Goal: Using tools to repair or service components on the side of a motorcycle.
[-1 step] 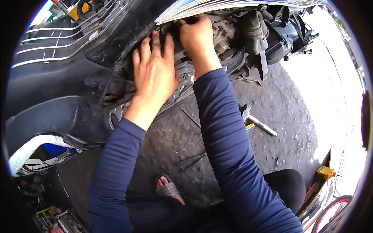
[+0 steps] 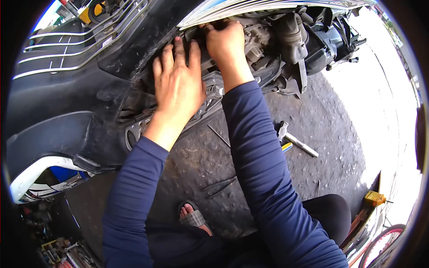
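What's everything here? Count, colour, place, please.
Scooter: one, mostly black, upper half
Panel: one, whitish, top centre
Mechanical parts: many, grey, below panel
Rails: several, silver, upper left
Hammer: one, silver, floor right
Handle: one, yellow-blue, near hammer
Rod: one, dark, floor centre
Container: one, yellow, lower right
Wheel: one, reddish, bottom right
Floor: one, grey, below
Sandal: one, grey, bottom centre
Sleeves: two, navy, both arms
Left hand: one, bare, spread over parts
Right hand: one, bare, fingertips hidden by panel

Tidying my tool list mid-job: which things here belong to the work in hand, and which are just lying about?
Likely in the work:
left hand and right hand, both reaching in
black vehicle body
grey metal part beside the right hand

Seemingly lying about:
hammer
thin rod
yellow container
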The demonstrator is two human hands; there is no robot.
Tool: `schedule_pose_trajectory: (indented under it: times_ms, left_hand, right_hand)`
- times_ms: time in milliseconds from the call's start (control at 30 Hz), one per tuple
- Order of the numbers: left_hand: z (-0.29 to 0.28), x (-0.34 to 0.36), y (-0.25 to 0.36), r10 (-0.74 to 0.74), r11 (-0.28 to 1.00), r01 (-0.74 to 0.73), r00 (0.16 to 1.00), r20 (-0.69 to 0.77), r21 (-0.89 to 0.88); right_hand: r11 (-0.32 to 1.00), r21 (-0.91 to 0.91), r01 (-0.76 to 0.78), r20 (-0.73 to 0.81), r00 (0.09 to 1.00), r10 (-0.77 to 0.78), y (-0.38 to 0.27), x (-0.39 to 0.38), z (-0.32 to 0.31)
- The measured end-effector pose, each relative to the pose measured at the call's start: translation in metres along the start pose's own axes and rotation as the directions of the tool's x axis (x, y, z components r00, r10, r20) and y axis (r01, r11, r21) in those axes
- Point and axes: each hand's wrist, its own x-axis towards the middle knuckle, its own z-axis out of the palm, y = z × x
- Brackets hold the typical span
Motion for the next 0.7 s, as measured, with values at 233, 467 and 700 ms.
schedule_pose_trajectory:
  times_ms: [233, 467, 700]
  left_hand:
    - [0.000, 0.003, -0.003, 0.010, 1.000, -0.011, 1.000, -0.011, -0.021]
    - [-0.002, 0.000, -0.007, 0.019, 0.999, -0.019, 1.000, 0.001, -0.047]
    - [-0.003, 0.003, 0.001, 0.006, 1.000, -0.006, 1.000, 0.016, -0.020]
  right_hand:
    - [0.996, 0.017, 0.083, -0.021, 0.996, -0.083, -0.004, -0.007, -0.006]
    - [0.998, 0.002, 0.070, 0.004, 0.998, -0.070, -0.005, -0.009, 0.000]
    - [0.975, 0.106, -0.196, -0.042, 0.979, 0.202, -0.005, 0.001, 0.004]
